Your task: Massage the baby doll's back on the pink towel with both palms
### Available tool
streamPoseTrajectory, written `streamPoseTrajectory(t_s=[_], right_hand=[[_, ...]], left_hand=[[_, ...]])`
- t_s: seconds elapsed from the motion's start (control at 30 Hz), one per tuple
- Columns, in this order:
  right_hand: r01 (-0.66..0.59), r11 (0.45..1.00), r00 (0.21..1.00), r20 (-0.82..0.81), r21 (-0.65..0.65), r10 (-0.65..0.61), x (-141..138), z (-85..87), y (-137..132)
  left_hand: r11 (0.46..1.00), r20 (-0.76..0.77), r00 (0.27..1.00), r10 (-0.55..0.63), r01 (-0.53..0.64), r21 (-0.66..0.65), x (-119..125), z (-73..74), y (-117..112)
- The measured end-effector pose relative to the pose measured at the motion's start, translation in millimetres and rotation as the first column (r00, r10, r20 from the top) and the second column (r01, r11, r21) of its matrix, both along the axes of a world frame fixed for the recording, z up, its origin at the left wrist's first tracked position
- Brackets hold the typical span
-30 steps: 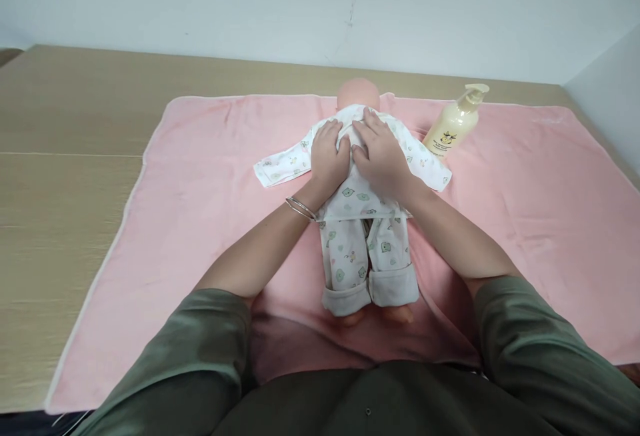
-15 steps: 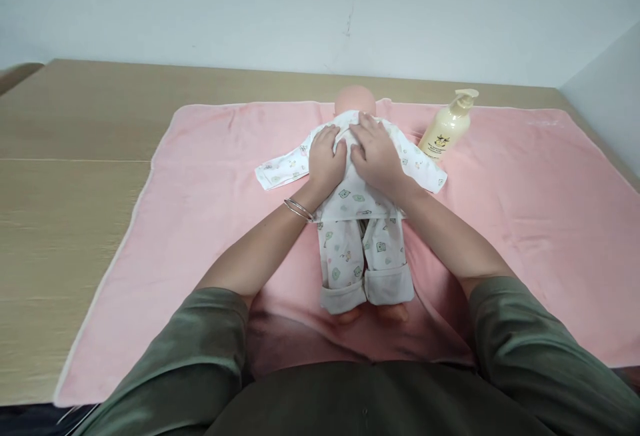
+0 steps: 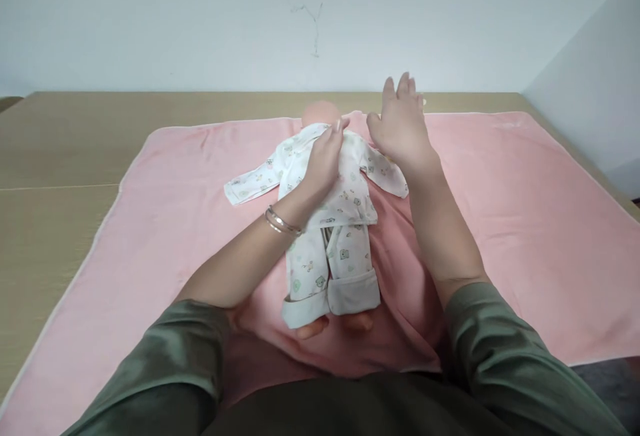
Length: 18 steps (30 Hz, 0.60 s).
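Right hand (image 3: pixel 401 128) raised, left hand (image 3: pixel 325 159) over the doll (image 3: pixel 340 204)

The doll lies stretched on the pink blanket (image 3: pixel 175 216), its head toward the far edge of the table (image 3: pixel 60 136) and its feet toward the near edge; probably this direction lets both hands reach its trunk easily. The blanket is probably there to make a soft base. The sleeves are spread to the sides, so the trunk is free.

The left hand is turned on its side above the upper part of the shirt, its fingers straight and close together, gripping nothing; whether it touches the cloth, I cannot tell. The right hand is in the air beyond the right sleeve, its fingers extended, slightly apart, with nothing visible in them.

Half a second earlier, both hands were resting flat on the shirt, and the bottle was plainly visible. Now the right hand hides almost all of that place.
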State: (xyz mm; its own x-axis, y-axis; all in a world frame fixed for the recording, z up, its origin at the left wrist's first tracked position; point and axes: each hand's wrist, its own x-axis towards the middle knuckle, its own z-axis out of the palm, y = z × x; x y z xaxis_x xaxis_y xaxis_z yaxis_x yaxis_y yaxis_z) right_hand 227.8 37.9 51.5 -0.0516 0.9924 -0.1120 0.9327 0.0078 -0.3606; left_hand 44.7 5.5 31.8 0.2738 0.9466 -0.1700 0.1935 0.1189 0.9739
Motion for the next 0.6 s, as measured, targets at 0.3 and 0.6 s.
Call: streamPoseTrajectory(t_s=[0.3, 0.6], right_hand=[[0.008, 1.000, 1.000, 0.012, -0.004, -0.008, 38.2, -15.7, 8.0], [-0.044, 0.985, 0.991, 0.129, 0.164, 0.023, 29.7, -20.2, 0.6]], left_hand=[[0.972, -0.016, 0.990, -0.139, 0.139, 0.187, 86.3, -57.0, 87.3], [0.972, -0.006, 0.984, -0.179, 0.177, 0.155, 93.2, -60.2, 79.9]])
